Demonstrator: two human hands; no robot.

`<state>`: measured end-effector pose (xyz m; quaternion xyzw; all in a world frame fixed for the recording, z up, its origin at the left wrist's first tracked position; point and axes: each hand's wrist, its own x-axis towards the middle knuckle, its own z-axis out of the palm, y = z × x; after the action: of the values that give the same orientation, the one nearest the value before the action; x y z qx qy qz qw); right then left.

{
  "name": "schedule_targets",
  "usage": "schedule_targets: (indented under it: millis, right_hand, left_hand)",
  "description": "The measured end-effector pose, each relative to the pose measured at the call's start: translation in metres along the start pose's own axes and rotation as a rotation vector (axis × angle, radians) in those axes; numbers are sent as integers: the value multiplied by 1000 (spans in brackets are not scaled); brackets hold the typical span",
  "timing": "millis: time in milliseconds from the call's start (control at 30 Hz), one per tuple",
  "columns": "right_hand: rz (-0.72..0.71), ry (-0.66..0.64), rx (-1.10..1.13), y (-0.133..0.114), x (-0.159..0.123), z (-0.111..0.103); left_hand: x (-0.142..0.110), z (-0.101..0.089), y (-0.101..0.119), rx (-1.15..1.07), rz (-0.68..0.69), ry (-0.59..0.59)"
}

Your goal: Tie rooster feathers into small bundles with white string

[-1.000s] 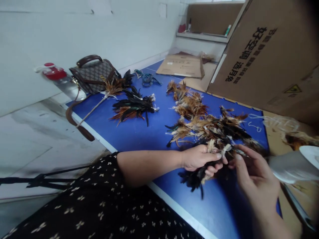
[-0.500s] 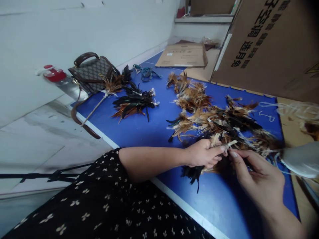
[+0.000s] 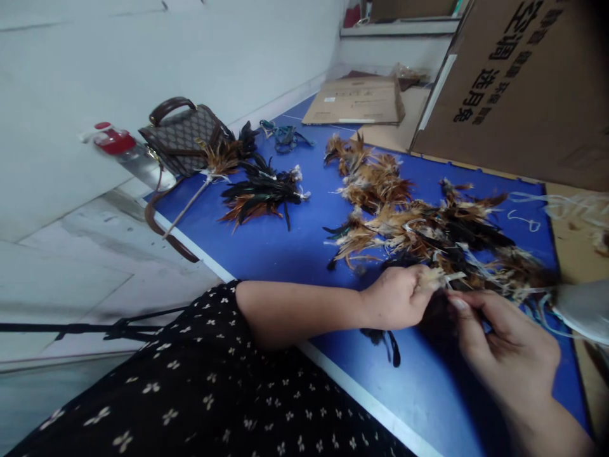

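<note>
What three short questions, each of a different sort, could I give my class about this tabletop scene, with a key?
1. True or false: in the picture, the clear plastic bottle with a red top is left of the brown patterned handbag with a curved handle.

2. What does the left hand grip?
A) a wooden stick
B) a bunch of feathers with pale quill ends
C) a flat cardboard piece

3. Fill in the missing word: the smooth tabletop beneath the large pile of brown and black feathers is coloured ____.

Key: 1. True; 2. B; 3. blue
</note>
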<state>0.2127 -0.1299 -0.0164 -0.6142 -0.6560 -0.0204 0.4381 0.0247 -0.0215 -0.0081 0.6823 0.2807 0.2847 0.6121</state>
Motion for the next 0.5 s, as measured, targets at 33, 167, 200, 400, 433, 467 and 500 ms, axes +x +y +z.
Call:
schedule_targets:
  millis: [33,167,200,400,433,467,500]
  right_hand:
    - [-10,19,-7,1,0,-1]
    - [74,53,-36,9,-2,-5]
    - [115,44,-31,11,-3,-6]
    - [297,5,161,7,-1,-3]
    - [318,17,191,5,-1,-2]
    - [333,38,218,3,-1,0]
    - [341,64,228,2,-1,1]
  left_hand:
    - [1,1,1,-117,-64,-41]
    - [2,-2,7,-624,-357,-298]
    - [2,-5,9,-696,-400,-368]
    - [2,-11,11,-815,-456,-576]
    - [2,-9,10,-799,-441,-533]
    - [2,-7,8,-779,-421,-476]
    - [3,-5,7,-756,-398,-416]
